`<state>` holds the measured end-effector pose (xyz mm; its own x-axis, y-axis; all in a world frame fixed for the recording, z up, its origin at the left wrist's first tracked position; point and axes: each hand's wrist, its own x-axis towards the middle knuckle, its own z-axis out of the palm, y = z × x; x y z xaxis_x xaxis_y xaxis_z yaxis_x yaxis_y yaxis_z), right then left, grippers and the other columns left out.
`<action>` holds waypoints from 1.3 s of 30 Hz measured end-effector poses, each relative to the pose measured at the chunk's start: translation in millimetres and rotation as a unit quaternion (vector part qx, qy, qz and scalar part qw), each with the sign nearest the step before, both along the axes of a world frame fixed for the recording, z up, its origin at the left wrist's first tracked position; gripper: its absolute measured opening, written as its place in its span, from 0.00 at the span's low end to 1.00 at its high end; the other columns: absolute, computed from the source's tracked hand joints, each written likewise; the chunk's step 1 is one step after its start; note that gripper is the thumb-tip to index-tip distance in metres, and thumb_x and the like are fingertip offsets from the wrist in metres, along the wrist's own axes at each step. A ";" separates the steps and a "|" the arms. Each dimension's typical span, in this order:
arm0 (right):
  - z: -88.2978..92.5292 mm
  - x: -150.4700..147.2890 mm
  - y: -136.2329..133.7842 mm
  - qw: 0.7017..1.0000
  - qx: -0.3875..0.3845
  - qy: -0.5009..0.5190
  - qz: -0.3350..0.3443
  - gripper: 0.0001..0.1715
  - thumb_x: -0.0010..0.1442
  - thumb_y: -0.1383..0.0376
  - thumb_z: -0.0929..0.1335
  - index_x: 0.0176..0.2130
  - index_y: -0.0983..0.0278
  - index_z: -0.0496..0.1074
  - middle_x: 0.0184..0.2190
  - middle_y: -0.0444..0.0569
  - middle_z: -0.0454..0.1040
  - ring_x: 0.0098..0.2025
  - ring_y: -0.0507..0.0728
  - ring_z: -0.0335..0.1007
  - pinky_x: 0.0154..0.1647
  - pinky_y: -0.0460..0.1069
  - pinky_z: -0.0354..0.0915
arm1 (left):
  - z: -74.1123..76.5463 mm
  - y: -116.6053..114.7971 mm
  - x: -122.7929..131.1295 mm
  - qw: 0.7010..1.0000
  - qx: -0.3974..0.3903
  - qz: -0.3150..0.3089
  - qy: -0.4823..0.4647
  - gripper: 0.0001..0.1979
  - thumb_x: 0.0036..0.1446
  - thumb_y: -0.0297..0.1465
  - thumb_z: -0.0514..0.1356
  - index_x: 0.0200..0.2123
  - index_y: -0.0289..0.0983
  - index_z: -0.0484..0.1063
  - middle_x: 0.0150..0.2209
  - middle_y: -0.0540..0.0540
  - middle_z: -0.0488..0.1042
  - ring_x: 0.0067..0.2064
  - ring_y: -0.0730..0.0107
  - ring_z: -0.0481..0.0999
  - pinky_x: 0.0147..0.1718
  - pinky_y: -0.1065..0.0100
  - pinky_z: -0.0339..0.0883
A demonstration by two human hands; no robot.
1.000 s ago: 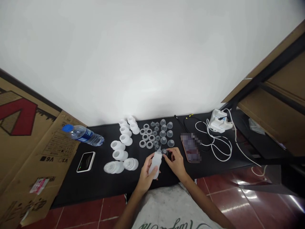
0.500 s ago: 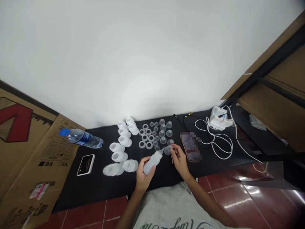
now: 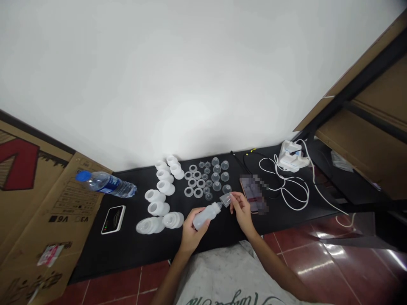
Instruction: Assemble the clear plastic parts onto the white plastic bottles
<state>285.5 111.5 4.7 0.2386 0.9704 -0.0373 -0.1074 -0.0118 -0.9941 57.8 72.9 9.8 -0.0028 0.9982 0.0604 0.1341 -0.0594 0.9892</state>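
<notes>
My left hand (image 3: 194,226) is wrapped round a translucent white baby bottle (image 3: 206,215), tilted with its teat end up and to the right. Between its fingertips, my right hand (image 3: 241,209) pinches a clear dome cap (image 3: 226,199), whose mouth faces the teat. Whether cap and teat touch, I cannot tell. Beyond my hands, several clear caps (image 3: 216,176) stand in columns beside several small teats (image 3: 206,170) and collar rings (image 3: 192,183). To the left are several open white bottles (image 3: 165,187) and two capped bottles (image 3: 173,220).
At the left, a blue-capped water bottle (image 3: 108,183) lies on the black table (image 3: 127,254) near a white device (image 3: 113,219) and a cardboard box (image 3: 47,212). On the right are a phone (image 3: 253,195), a white power strip (image 3: 293,156) and looped white cables (image 3: 288,205).
The bottle in my left hand has turned a little flatter and shifted right. My right hand has moved slightly, and the cap now lines up more closely with the teat.
</notes>
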 end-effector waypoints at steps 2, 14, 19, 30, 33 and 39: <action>0.6 -1.1 -1.9 0.999 -0.005 -0.020 0.025 0.23 0.69 0.45 0.73 0.48 0.61 0.77 0.27 0.42 0.71 0.24 0.53 0.66 0.24 0.47 0.65 | -0.3 -0.5 0.6 1.000 0.003 -0.001 0.004 0.21 0.64 0.43 0.71 0.54 0.38 0.80 0.50 0.38 0.82 0.51 0.52 0.83 0.52 0.57 0.79; -6.1 -1.6 -3.9 0.996 0.001 -0.055 0.075 0.23 0.68 0.44 0.74 0.47 0.60 0.78 0.32 0.46 0.78 0.26 0.54 0.70 0.26 0.48 0.69 | -2.2 -1.4 3.1 0.999 0.030 -0.010 0.041 0.18 0.67 0.40 0.68 0.56 0.40 0.78 0.53 0.39 0.81 0.53 0.52 0.82 0.54 0.55 0.77; -10.1 -0.4 -5.7 0.995 0.013 -0.065 0.073 0.21 0.70 0.46 0.73 0.46 0.60 0.76 0.29 0.43 0.76 0.25 0.54 0.70 0.26 0.48 0.67 | 1.0 -1.1 9.3 0.996 0.050 -0.013 0.071 0.18 0.66 0.38 0.69 0.56 0.41 0.78 0.54 0.38 0.81 0.55 0.51 0.81 0.58 0.53 0.75; -6.4 4.4 -3.5 0.993 0.006 -0.084 0.087 0.24 0.71 0.43 0.72 0.46 0.61 0.79 0.22 0.40 0.71 0.23 0.55 0.68 0.26 0.48 0.64 | -3.5 1.0 14.3 0.995 0.054 -0.031 0.080 0.19 0.67 0.36 0.67 0.59 0.41 0.76 0.56 0.39 0.79 0.57 0.52 0.80 0.59 0.54 0.73; -2.7 4.1 -3.0 0.992 0.008 -0.087 0.087 0.23 0.72 0.44 0.71 0.43 0.60 0.80 0.21 0.39 0.69 0.22 0.54 0.67 0.26 0.48 0.64 | -4.6 0.0 15.6 0.995 0.057 -0.026 0.079 0.19 0.67 0.36 0.67 0.59 0.40 0.76 0.55 0.39 0.79 0.57 0.52 0.80 0.59 0.53 0.73; 1.6 3.0 -2.6 0.993 0.008 -0.080 0.086 0.23 0.70 0.44 0.72 0.39 0.60 0.78 0.22 0.39 0.68 0.22 0.53 0.65 0.25 0.48 0.62 | -2.0 0.0 19.2 0.994 0.068 -0.018 0.089 0.18 0.67 0.36 0.67 0.58 0.41 0.76 0.54 0.39 0.79 0.56 0.52 0.80 0.57 0.54 0.74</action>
